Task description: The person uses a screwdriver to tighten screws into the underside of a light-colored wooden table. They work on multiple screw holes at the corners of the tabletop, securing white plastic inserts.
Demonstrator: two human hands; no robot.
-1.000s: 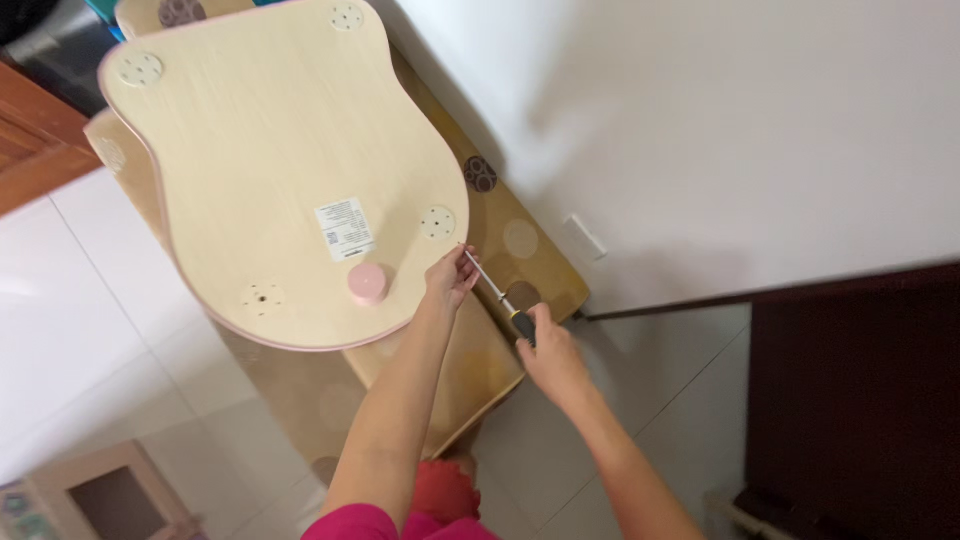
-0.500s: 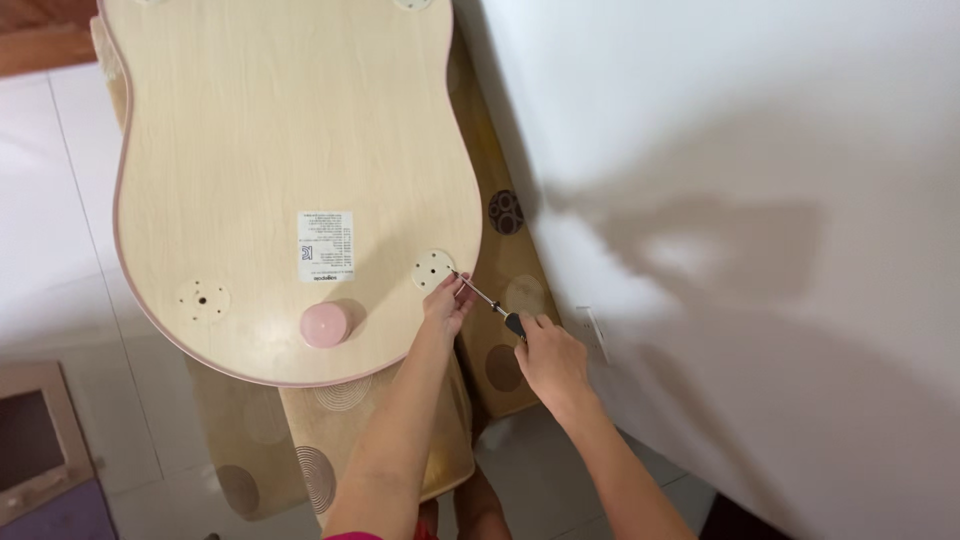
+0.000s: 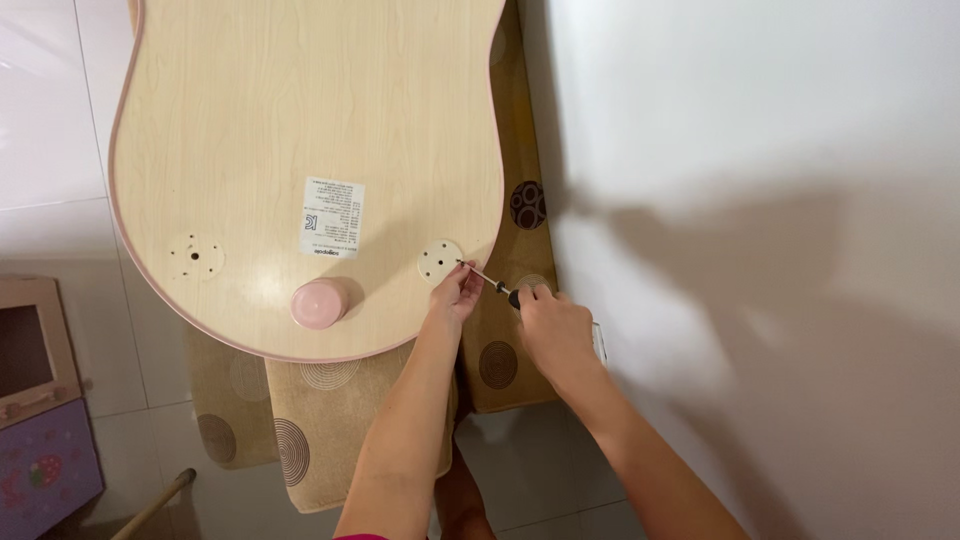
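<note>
I see my right hand [image 3: 553,325] closed around the screwdriver [image 3: 492,283] handle. Its shaft slants up and left to the round mounting plate [image 3: 441,261] near the wooden board's [image 3: 300,150] right edge. My left hand [image 3: 457,292], nearer the plate, pinches the shaft.

White rectangular sticker label [image 3: 332,218] on the pale wooden panel [image 3: 250,120], above a pink knob [image 3: 319,303]

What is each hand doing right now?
Left hand: pinching the screwdriver tip at the round mounting plate.
Right hand: closed on the screwdriver handle.
</note>
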